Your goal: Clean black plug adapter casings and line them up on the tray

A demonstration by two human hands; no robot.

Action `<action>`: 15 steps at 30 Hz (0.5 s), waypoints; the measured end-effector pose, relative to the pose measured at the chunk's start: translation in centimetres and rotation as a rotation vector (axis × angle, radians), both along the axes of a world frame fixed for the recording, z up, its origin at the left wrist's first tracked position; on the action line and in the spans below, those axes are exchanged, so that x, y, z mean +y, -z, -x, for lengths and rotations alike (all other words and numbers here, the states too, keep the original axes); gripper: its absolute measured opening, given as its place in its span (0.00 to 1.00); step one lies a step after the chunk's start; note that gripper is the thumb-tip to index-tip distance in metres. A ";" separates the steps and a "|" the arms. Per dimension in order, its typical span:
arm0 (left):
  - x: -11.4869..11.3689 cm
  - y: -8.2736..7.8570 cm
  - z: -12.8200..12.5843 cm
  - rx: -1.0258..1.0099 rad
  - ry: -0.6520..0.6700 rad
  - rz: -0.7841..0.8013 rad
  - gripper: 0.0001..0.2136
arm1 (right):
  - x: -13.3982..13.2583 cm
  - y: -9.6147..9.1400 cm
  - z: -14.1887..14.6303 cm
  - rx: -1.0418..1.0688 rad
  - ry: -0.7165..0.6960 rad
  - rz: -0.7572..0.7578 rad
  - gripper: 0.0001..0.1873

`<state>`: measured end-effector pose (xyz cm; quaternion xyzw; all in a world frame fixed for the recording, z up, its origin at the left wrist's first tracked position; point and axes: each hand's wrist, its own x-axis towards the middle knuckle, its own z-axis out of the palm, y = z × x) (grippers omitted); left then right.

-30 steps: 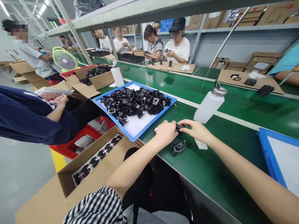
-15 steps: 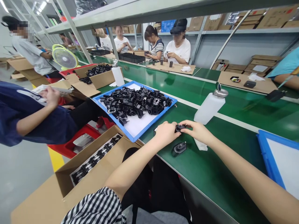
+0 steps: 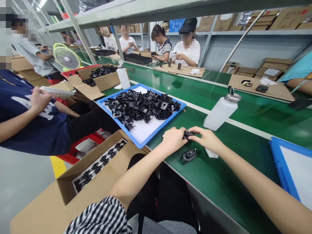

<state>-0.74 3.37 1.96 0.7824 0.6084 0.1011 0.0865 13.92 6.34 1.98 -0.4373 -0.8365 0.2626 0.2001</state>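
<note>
My left hand (image 3: 172, 139) and my right hand (image 3: 206, 138) meet over the green bench and both pinch one small black plug part (image 3: 188, 134) between their fingertips. A second black plug part (image 3: 189, 155) lies on the bench just below my hands. A blue tray (image 3: 146, 136) with a white liner, to the left of my hands, bears a heap of several black plug parts (image 3: 142, 106). A white cloth scrap (image 3: 211, 153) lies under my right wrist.
A white squeeze bottle (image 3: 221, 110) stands right of the tray, another (image 3: 123, 77) behind it. An open carton of packed parts (image 3: 97, 167) sits below the bench edge. Another blue tray (image 3: 282, 169) is at right. A seated co-worker (image 3: 31, 120) is at left; others work across the conveyor.
My hands have stayed on the plug part, barely shifting. The co-worker at left has raised a hand and leaned nearer. A black item on the far conveyor has moved right.
</note>
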 end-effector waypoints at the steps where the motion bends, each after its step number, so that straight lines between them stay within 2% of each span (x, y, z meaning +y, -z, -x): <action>1: 0.0 -0.1 0.0 0.002 0.001 0.009 0.14 | 0.0 0.0 0.0 -0.017 0.002 0.003 0.07; 8: 0.3 -1.3 0.2 0.007 0.047 0.105 0.13 | 0.3 -0.4 -0.3 -0.142 -0.032 0.030 0.17; 15: 1.2 -3.0 -0.2 0.048 0.040 0.213 0.12 | 0.6 -1.1 -0.1 -0.268 -0.021 0.083 0.08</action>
